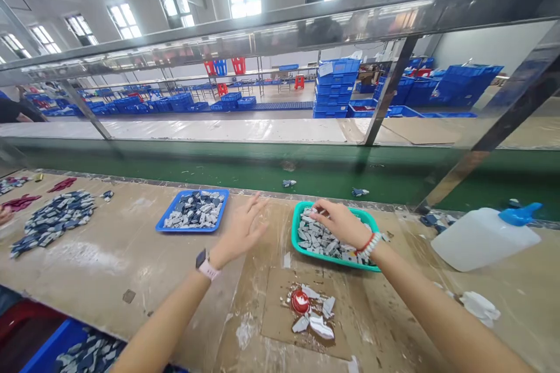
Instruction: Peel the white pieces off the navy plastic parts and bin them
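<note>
My right hand (340, 222) reaches into a teal tray (296, 227) full of small grey and white pieces, its fingers curled down onto the pile; what they grip is hidden. My left hand (240, 228) hovers open, fingers spread, between the teal tray and a blue tray (170, 214) that holds similar grey pieces. It holds nothing. Close to me on a brown pad (280, 317) lie a red round cap (300, 302) and a few white pieces (321, 325).
A white jug with a blue cap (483, 236) lies on its side at the right. A loose heap of dark pieces (55, 218) sits at the left. A green conveyor belt (245, 178) runs behind the table. A blue crate (56, 349) stands near my left.
</note>
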`<state>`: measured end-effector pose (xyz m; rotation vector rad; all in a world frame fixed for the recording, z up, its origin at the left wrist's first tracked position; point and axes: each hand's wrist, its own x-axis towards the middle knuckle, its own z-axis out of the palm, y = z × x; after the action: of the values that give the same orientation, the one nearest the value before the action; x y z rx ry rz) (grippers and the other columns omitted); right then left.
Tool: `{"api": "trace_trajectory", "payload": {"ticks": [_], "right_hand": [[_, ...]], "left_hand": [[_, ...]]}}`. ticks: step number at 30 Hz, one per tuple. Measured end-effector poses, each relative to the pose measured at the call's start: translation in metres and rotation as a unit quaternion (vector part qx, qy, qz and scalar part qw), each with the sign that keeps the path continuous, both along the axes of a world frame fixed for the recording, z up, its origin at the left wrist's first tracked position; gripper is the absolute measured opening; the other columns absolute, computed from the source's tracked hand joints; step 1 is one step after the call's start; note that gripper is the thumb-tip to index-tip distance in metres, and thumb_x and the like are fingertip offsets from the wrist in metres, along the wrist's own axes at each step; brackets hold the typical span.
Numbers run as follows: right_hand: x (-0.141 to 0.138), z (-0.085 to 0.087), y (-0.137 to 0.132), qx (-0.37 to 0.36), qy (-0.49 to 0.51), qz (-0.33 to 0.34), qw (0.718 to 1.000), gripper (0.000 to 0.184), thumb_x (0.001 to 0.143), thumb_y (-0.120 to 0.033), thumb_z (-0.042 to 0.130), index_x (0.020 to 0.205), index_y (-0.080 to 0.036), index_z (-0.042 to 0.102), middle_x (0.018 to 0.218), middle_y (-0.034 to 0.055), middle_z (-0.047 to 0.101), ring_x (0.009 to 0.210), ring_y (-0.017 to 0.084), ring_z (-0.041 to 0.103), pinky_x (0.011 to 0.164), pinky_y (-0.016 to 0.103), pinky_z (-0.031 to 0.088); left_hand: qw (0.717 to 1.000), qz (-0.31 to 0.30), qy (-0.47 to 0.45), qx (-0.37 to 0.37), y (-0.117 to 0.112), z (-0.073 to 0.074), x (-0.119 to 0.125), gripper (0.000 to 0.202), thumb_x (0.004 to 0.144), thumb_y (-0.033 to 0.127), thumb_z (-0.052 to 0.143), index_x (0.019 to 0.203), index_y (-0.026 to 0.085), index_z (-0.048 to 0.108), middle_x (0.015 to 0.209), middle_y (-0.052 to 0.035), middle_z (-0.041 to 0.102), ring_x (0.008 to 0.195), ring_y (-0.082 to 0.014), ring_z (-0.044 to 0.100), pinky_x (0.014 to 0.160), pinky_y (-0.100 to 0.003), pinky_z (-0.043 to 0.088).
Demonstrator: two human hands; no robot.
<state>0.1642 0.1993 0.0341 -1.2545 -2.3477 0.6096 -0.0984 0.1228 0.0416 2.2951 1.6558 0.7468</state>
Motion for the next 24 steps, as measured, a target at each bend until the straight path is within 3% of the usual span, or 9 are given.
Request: {"api": "trace_trajectory", "payload": {"ticks": [2, 5, 10, 15, 19, 24], "right_hand": [[0.009, 0.005, -0.014, -0.006, 0.019, 0.0, 1.0, 0.014, 0.091, -0.03, 0.048, 0.09, -0.019, 0.057, 0.085, 0.0036, 0.067, 0.075, 0.016, 0.061, 0.068, 0.025, 0.045], [0.024, 0.007, -0.037, -0.027, 0.04, -0.005, 0.999, 0.015, 0.09, -0.031, 0.047, 0.087, -0.02, 0.057, 0.08, 0.0029, 0.066, 0.069, 0.016, 0.06, 0.064, 0.027, 0.045], [0.052, 0.005, -0.071, -0.063, 0.092, -0.034, 0.993, 0.021, 0.091, -0.036, 0.045, 0.089, -0.022, 0.061, 0.081, 0.0034, 0.066, 0.068, 0.017, 0.061, 0.062, 0.027, 0.051], [0.073, -0.004, -0.09, -0.056, 0.135, -0.056, 0.988, 0.017, 0.086, -0.038, 0.053, 0.089, -0.029, 0.067, 0.082, 0.0028, 0.07, 0.066, 0.018, 0.066, 0.057, 0.023, 0.056], [0.08, -0.018, -0.096, -0.026, 0.15, -0.072, 0.986, 0.015, 0.084, -0.035, 0.056, 0.088, -0.031, 0.069, 0.078, 0.0019, 0.071, 0.063, 0.019, 0.068, 0.053, 0.021, 0.058], [0.082, -0.027, -0.1, -0.02, 0.13, -0.015, 0.991, 0.013, 0.084, -0.03, 0.06, 0.089, -0.037, 0.07, 0.077, 0.0021, 0.071, 0.064, 0.017, 0.069, 0.055, 0.017, 0.058]], "left_hand": [[0.995, 0.009, 0.103, 0.008, 0.048, -0.01, -0.011, 0.05, 0.092, 0.029, 0.047, 0.14, 0.02, 0.038, 0.154, -0.0137, 0.02, 0.139, -0.0262, 0.025, 0.112, -0.046, 0.023], [0.989, 0.018, 0.149, 0.003, 0.109, -0.027, -0.015, 0.045, 0.089, 0.024, 0.051, 0.134, 0.023, 0.048, 0.153, -0.0138, 0.022, 0.138, -0.0305, 0.027, 0.11, -0.053, 0.021], [0.984, 0.064, 0.167, -0.009, 0.176, -0.051, -0.002, 0.049, 0.085, 0.031, 0.06, 0.133, 0.028, 0.049, 0.155, -0.0086, 0.019, 0.138, -0.034, 0.025, 0.111, -0.055, 0.017], [0.98, 0.164, 0.108, -0.042, 0.209, -0.07, 0.02, 0.072, 0.084, 0.045, 0.06, 0.144, 0.018, 0.03, 0.154, -0.0194, 0.012, 0.108, -0.0299, 0.059, 0.091, -0.041, 0.048], [0.965, 0.256, 0.044, -0.045, 0.221, -0.079, 0.038, 0.065, 0.086, 0.043, 0.059, 0.141, 0.018, 0.032, 0.148, -0.0179, 0.028, 0.105, -0.0262, 0.058, 0.087, -0.043, 0.052], [0.942, 0.331, -0.034, -0.038, 0.239, -0.082, 0.053, 0.048, 0.089, 0.036, 0.058, 0.131, 0.018, 0.044, 0.134, -0.0135, 0.044, 0.108, -0.0266, 0.055, 0.087, -0.046, 0.051]]}}
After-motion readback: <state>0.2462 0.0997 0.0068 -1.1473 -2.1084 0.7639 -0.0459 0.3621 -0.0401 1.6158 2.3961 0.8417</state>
